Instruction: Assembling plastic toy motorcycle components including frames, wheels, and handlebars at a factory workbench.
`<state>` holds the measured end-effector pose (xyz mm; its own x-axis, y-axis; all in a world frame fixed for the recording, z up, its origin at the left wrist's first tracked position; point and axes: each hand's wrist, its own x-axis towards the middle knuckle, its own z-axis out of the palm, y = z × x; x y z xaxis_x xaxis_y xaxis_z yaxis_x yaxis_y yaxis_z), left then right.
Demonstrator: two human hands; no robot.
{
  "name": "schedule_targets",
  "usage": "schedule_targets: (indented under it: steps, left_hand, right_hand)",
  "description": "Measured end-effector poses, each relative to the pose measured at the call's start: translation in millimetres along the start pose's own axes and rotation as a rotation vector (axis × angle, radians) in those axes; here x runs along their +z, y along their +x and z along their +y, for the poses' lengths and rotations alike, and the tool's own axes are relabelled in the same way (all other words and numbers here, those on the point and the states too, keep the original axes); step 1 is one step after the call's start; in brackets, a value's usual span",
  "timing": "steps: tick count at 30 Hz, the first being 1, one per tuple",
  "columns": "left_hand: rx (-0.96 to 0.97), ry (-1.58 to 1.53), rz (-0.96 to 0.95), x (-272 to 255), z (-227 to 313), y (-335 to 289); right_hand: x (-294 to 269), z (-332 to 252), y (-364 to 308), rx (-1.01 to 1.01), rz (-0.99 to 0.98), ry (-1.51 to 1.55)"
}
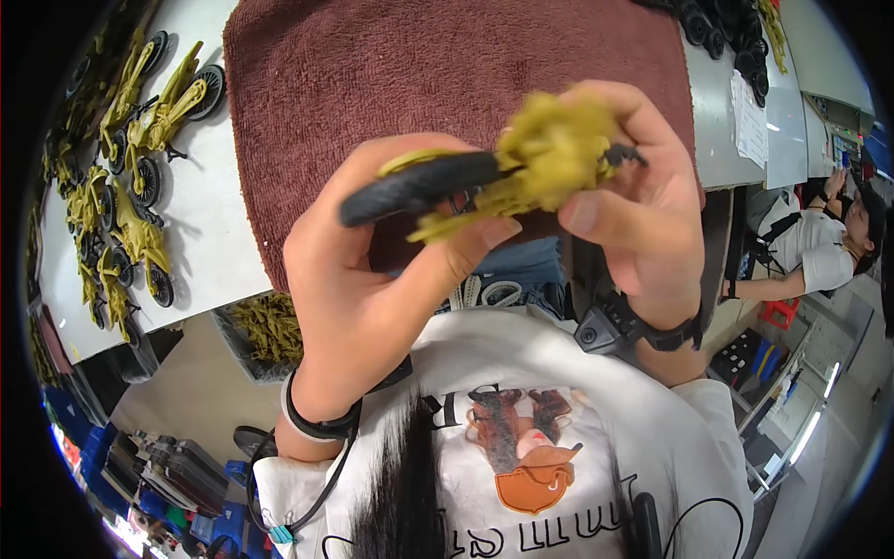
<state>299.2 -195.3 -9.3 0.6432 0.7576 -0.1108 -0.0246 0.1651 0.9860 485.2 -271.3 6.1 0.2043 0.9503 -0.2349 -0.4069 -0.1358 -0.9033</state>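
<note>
Between my two hands, above the near part of a brown towel (pixel 391 74), is a yellow-green toy motorcycle (pixel 549 154) with a black wheel at its left end. My left hand (pixel 372 233) grips the wheel end, thumb along the underside and fingers behind it. At the other end, my right hand (pixel 643 196) closes on the yellow body with thumb and fingers, near a small black part. The toy's right half is smeared by motion, so its details are hard to make out.
Several similar toy motorcycles (pixel 140 224) lie on the white table (pixel 209 242) at left. Black wheels (pixel 708 33) and a paper sheet (pixel 748 121) sit at the far right. Below the table's left edge stands a bin of yellow parts (pixel 265 331). A co-worker (pixel 810 233) is at right.
</note>
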Motion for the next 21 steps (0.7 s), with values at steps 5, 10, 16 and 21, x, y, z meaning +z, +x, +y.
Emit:
schedule_targets:
  steps: [5, 10, 16, 21]
  left_hand:
    - [0.172, -0.014, -0.006, -6.0, -9.1, 4.6]
    - [0.255, 0.119, -0.041, -8.8, -10.5, 3.7]
    - [0.36, 0.194, -0.022, -5.5, -10.5, -0.1]
    - [0.565, 0.41, -0.038, -9.7, -16.2, 4.8]
  right_hand:
    - [0.8, 6.6, -5.8, -0.073, -0.045, -0.227]
    - [-6.3, 12.2, 4.1, -0.347, -0.209, -0.469]
    - [2.8, 13.2, -1.7, -0.38, -0.205, -0.451]
    - [6.3, 7.8, 0.3, -0.472, -0.268, -0.569]
